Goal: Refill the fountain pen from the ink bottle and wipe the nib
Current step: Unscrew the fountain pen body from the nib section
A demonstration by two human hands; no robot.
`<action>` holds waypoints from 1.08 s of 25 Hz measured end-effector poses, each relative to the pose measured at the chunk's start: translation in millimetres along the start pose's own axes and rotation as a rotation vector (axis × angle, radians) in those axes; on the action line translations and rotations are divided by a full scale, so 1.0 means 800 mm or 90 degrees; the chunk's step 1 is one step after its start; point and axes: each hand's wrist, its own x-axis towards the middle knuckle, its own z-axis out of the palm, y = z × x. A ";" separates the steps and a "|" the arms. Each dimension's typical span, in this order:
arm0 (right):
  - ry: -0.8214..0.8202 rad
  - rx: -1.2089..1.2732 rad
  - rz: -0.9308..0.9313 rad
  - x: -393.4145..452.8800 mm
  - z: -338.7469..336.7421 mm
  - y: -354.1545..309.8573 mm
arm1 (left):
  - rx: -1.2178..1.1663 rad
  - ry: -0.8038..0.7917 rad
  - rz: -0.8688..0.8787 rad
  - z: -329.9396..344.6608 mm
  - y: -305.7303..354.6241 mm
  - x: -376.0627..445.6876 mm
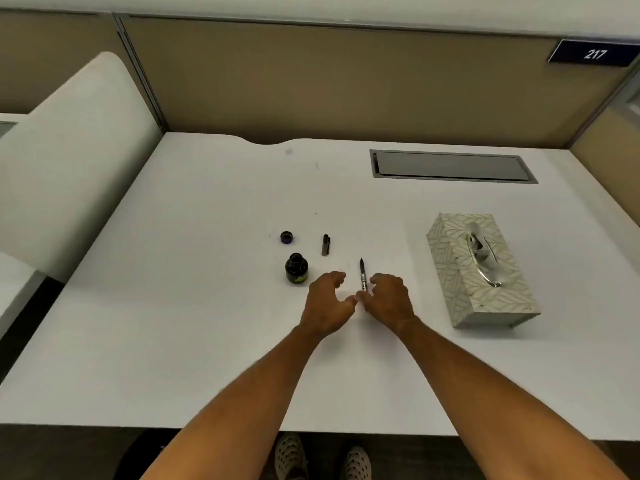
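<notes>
The open ink bottle (pixel 296 268) stands on the white desk (pixel 207 306), with its round cap (pixel 286 237) lying just behind it. The pen's dark cap (pixel 325 244) lies to the right of the bottle cap. The uncapped fountain pen (pixel 362 273) points its nib away from me, to the right of the bottle. My right hand (pixel 389 299) pinches the pen's rear part between thumb and fingers, hiding that part. My left hand (pixel 329 303) hovers close beside it with fingers spread, holding nothing, its thumb almost touching my right thumb.
A patterned tissue box (pixel 481 271) with a tissue poking out sits to the right of the hands. A grey cable hatch (pixel 453 167) is set into the desk at the back right. Beige partition walls enclose the desk, and a white divider (pixel 69 161) stands on the left.
</notes>
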 end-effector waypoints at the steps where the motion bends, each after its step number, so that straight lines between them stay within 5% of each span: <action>1: -0.004 -0.002 0.013 0.000 0.001 0.000 | -0.051 0.004 -0.031 0.000 -0.002 0.003; 7: 0.052 0.150 0.093 -0.002 -0.006 -0.005 | -0.237 0.015 -0.160 -0.008 -0.001 0.016; 17: 0.091 0.227 -0.095 -0.029 -0.012 -0.036 | -0.505 0.028 -0.179 -0.031 0.022 0.045; 22: -0.117 0.442 -0.006 -0.023 -0.030 -0.047 | -0.551 -0.013 -0.179 -0.046 0.026 0.047; 27: -0.202 0.498 0.008 -0.020 -0.043 -0.049 | -0.592 -0.063 -0.161 -0.049 0.027 0.053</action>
